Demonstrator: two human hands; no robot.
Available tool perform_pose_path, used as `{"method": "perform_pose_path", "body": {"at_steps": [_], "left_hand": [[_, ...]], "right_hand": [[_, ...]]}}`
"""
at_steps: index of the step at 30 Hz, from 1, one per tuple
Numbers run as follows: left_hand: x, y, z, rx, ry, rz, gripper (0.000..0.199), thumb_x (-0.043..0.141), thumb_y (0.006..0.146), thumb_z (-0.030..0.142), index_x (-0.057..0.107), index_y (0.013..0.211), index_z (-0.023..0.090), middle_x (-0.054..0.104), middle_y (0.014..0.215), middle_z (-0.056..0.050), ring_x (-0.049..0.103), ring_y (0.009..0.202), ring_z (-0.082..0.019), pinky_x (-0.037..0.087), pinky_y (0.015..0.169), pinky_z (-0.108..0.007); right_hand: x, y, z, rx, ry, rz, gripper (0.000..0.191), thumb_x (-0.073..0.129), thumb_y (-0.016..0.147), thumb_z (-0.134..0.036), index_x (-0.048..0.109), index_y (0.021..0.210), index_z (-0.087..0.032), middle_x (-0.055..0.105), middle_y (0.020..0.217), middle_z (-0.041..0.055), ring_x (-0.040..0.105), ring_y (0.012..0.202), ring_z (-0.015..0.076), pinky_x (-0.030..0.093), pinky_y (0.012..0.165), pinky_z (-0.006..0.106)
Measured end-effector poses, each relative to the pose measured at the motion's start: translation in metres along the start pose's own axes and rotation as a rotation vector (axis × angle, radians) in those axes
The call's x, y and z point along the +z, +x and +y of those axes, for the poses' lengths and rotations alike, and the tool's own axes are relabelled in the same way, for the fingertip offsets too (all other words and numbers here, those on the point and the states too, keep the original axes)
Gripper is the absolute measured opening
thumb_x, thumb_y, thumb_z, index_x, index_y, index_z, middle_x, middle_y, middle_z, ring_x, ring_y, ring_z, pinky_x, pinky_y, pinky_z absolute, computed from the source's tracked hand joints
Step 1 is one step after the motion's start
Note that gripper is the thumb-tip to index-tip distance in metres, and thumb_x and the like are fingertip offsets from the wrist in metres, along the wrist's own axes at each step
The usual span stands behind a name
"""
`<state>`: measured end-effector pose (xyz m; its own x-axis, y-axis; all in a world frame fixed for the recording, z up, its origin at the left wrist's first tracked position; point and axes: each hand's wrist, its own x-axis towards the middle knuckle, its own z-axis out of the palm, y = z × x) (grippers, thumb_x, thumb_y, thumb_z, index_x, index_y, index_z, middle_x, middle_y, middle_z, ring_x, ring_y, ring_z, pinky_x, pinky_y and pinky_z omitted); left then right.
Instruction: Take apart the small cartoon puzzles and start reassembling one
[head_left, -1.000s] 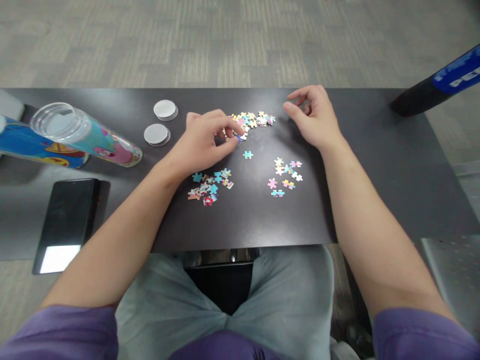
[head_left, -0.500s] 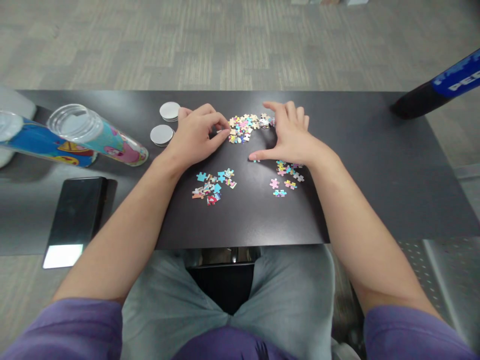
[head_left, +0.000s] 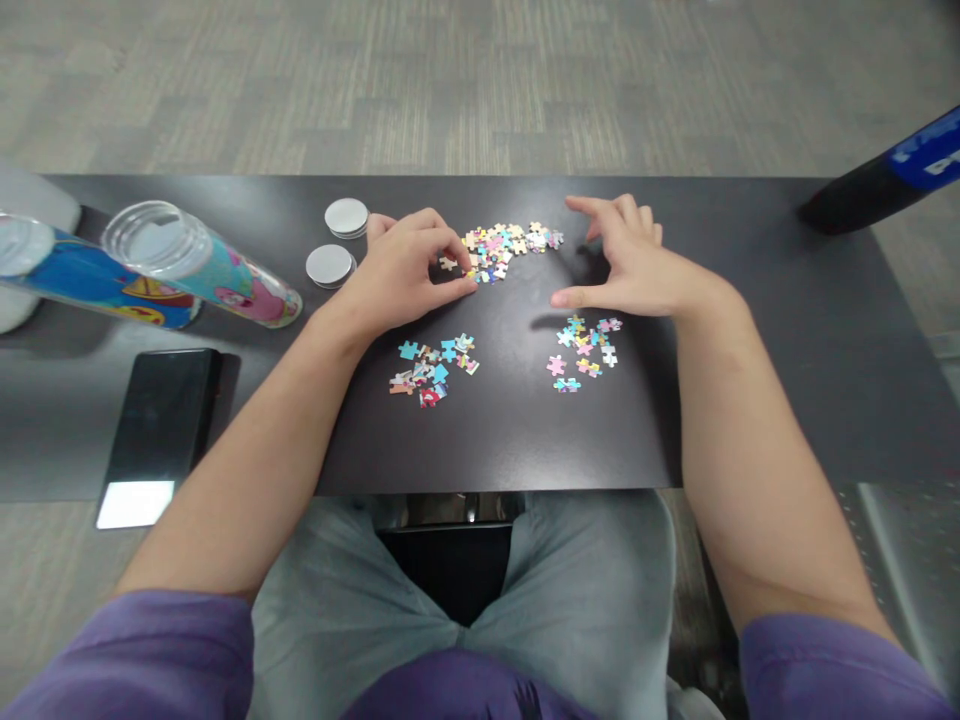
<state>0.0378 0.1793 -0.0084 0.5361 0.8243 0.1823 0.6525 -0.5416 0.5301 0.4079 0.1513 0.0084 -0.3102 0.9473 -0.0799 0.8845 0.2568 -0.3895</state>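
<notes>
Right hand has lifted off table and drawn rightward since half second ago; lone blue piece gone from centre. Fingers now spread, thumb out, holding nothing. Left hand curled, fingertips together, touching left edge of heap of small multicoloured jigsaw pieces, upper centre of dark tabletop.

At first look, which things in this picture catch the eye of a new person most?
The bright puzzle pieces on the dark table stand out first: one big heap at the far middle, between the left hand and the right hand, and two smaller groups nearer, one left and one right. At far left lie two colourful tubes, with two round lids beside them and a black phone nearer.
</notes>
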Motion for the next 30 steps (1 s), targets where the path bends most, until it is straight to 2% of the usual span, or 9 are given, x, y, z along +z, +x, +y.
{"method": "perform_pose_path", "body": {"at_steps": [2, 5, 11, 15, 19, 21, 24, 27, 30], "left_hand": [[0.0, 0.0, 0.0, -0.029, 0.009, 0.016, 0.022, 0.099, 0.104, 0.046, 0.091, 0.121, 0.035, 0.087, 0.136, -0.007, 0.077, 0.126, -0.038, 0.044, 0.128, -0.067], [0.001, -0.001, 0.0, -0.041, 0.031, 0.038, 0.017, 0.098, 0.106, 0.046, 0.093, 0.119, 0.035, 0.086, 0.137, -0.008, 0.077, 0.127, -0.04, 0.044, 0.127, -0.069], [0.002, -0.001, -0.003, 0.009, 0.016, 0.067, 0.007, 0.096, 0.106, 0.04, 0.094, 0.111, 0.035, 0.086, 0.131, -0.007, 0.075, 0.129, -0.041, 0.042, 0.126, -0.072], [0.008, -0.002, 0.007, 0.104, -0.02, 0.042, 0.011, 0.098, 0.107, 0.043, 0.095, 0.115, 0.036, 0.087, 0.132, -0.007, 0.075, 0.128, -0.039, 0.04, 0.129, -0.071], [0.015, -0.004, 0.024, 0.163, -0.064, -0.051, 0.023, 0.099, 0.109, 0.052, 0.096, 0.124, 0.036, 0.088, 0.13, -0.006, 0.075, 0.128, -0.038, 0.04, 0.132, -0.069], [0.011, -0.004, 0.028, 0.133, -0.063, -0.062, 0.026, 0.093, 0.113, 0.057, 0.096, 0.129, 0.037, 0.089, 0.13, -0.007, 0.075, 0.13, -0.039, 0.041, 0.133, -0.069], [-0.002, -0.002, 0.022, 0.024, -0.028, 0.018, 0.03, 0.079, 0.121, 0.063, 0.095, 0.13, 0.039, 0.09, 0.13, -0.008, 0.076, 0.128, -0.041, 0.042, 0.134, -0.073], [-0.015, 0.0, 0.012, -0.041, 0.013, 0.087, 0.035, 0.077, 0.118, 0.071, 0.095, 0.126, 0.042, 0.09, 0.125, -0.008, 0.075, 0.132, -0.045, 0.043, 0.135, -0.076], [-0.017, 0.0, 0.006, -0.049, 0.034, 0.07, 0.034, 0.079, 0.116, 0.072, 0.095, 0.123, 0.043, 0.09, 0.128, -0.008, 0.074, 0.139, -0.047, 0.041, 0.135, -0.078]], "right_hand": [[0.004, 0.003, 0.003, -0.001, -0.014, 0.014, 0.159, 0.082, 0.074, -0.127, 0.043, 0.203, -0.043, 0.062, 0.184, 0.0208, 0.057, 0.162, 0.0673, 0.046, 0.139, 0.09], [0.007, 0.005, 0.002, -0.004, -0.016, 0.011, 0.154, 0.075, 0.074, -0.131, 0.043, 0.201, -0.051, 0.067, 0.179, 0.0186, 0.056, 0.162, 0.0683, 0.048, 0.136, 0.09], [0.005, 0.004, -0.004, 0.012, -0.012, 0.016, 0.154, 0.072, 0.079, -0.129, 0.045, 0.199, -0.037, 0.061, 0.184, 0.0259, 0.054, 0.164, 0.0672, 0.045, 0.139, 0.084], [0.006, 0.007, -0.005, 0.003, -0.008, 0.019, 0.151, 0.071, 0.078, -0.131, 0.047, 0.198, -0.043, 0.066, 0.178, 0.0232, 0.053, 0.164, 0.0694, 0.047, 0.135, 0.085], [0.008, 0.007, -0.011, -0.009, -0.026, -0.003, 0.156, 0.066, 0.075, -0.135, 0.044, 0.201, -0.046, 0.068, 0.177, 0.02, 0.053, 0.167, 0.069, 0.046, 0.136, 0.086], [0.009, 0.007, -0.019, -0.008, -0.037, -0.014, 0.156, 0.066, 0.078, -0.134, 0.037, 0.205, -0.049, 0.067, 0.181, 0.0182, 0.053, 0.17, 0.0664, 0.045, 0.139, 0.085], [0.014, 0.006, -0.036, -0.009, -0.061, -0.019, 0.155, 0.063, 0.082, -0.132, 0.027, 0.208, -0.05, 0.063, 0.187, 0.0174, 0.051, 0.174, 0.0659, 0.043, 0.141, 0.086], [0.02, 0.006, -0.05, -0.008, -0.068, -0.022, 0.152, 0.062, 0.084, -0.13, 0.025, 0.209, -0.052, 0.061, 0.19, 0.017, 0.047, 0.176, 0.0696, 0.04, 0.141, 0.091], [0.024, 0.006, -0.053, 0.018, -0.056, -0.028, 0.15, 0.07, 0.082, -0.128, 0.021, 0.208, -0.061, 0.062, 0.19, 0.0121, 0.042, 0.178, 0.0709, 0.037, 0.14, 0.095]]}}
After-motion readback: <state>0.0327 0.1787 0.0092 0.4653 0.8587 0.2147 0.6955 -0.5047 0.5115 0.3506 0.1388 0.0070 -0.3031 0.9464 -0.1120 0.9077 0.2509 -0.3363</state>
